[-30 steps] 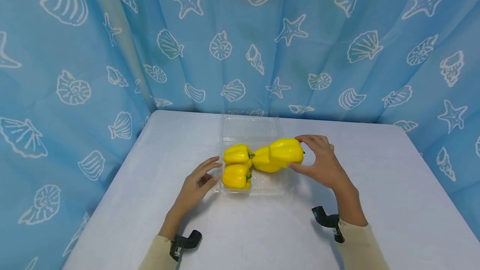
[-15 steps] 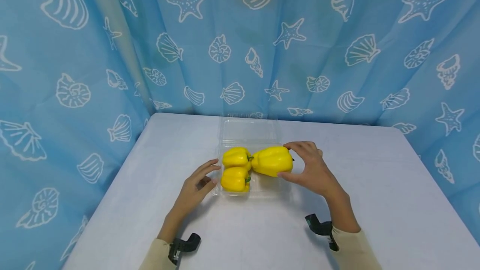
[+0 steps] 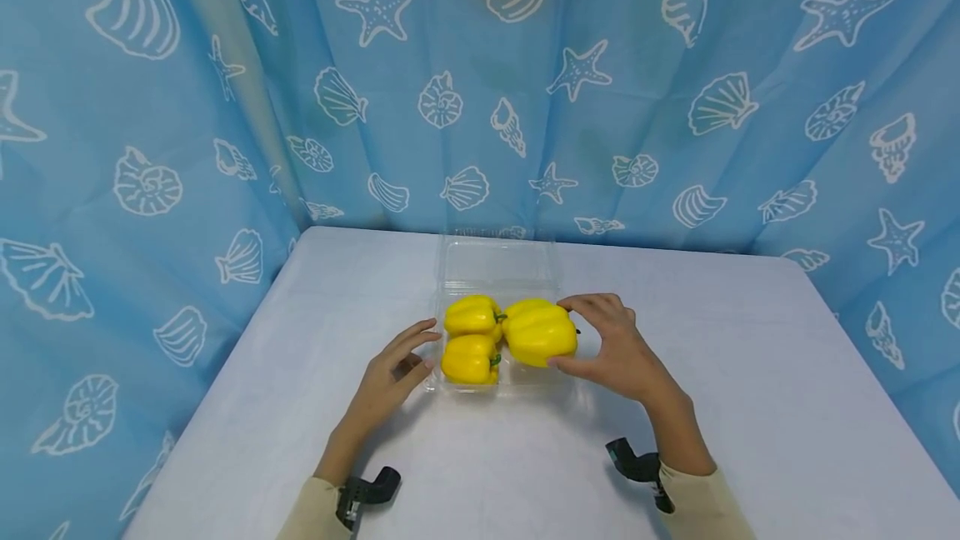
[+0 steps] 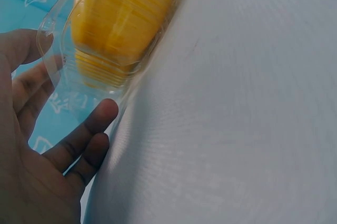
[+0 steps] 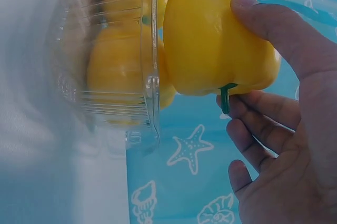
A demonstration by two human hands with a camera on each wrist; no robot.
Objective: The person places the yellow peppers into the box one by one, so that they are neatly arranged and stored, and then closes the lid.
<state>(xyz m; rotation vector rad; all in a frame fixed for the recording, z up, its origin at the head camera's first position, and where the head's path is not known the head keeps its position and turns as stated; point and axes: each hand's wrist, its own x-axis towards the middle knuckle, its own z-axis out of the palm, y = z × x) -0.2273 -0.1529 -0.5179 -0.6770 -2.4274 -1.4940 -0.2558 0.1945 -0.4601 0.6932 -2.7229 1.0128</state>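
Note:
My right hand (image 3: pixel 617 348) grips a yellow bell pepper (image 3: pixel 542 338) between thumb and fingers. In the right wrist view this pepper (image 5: pixel 213 39) is just above the rim of a clear plastic container (image 5: pixel 152 103), its green stem towards my palm. Inside the container (image 3: pixel 528 377) two yellow bell peppers lie on the left, the rear one (image 3: pixel 469 317) behind the front one (image 3: pixel 467 360). Another pepper (image 3: pixel 517 311) at the back right is mostly hidden under the held one. My left hand (image 3: pixel 390 373) rests at the container's left edge with relaxed fingers, its thumb by the rim (image 4: pixel 47 29).
The container's clear lid (image 3: pixel 498 263) stands folded back behind it. A white cloth covers the table (image 3: pixel 360 273). Behind hangs a blue curtain (image 3: pixel 465 65) with white shells and starfish. Each wrist carries a small black camera, left (image 3: pixel 371 487) and right (image 3: pixel 633 462).
My right hand has moved left and slightly towards me, bringing the held pepper over the container's right side. My left hand has stayed at the container's left edge.

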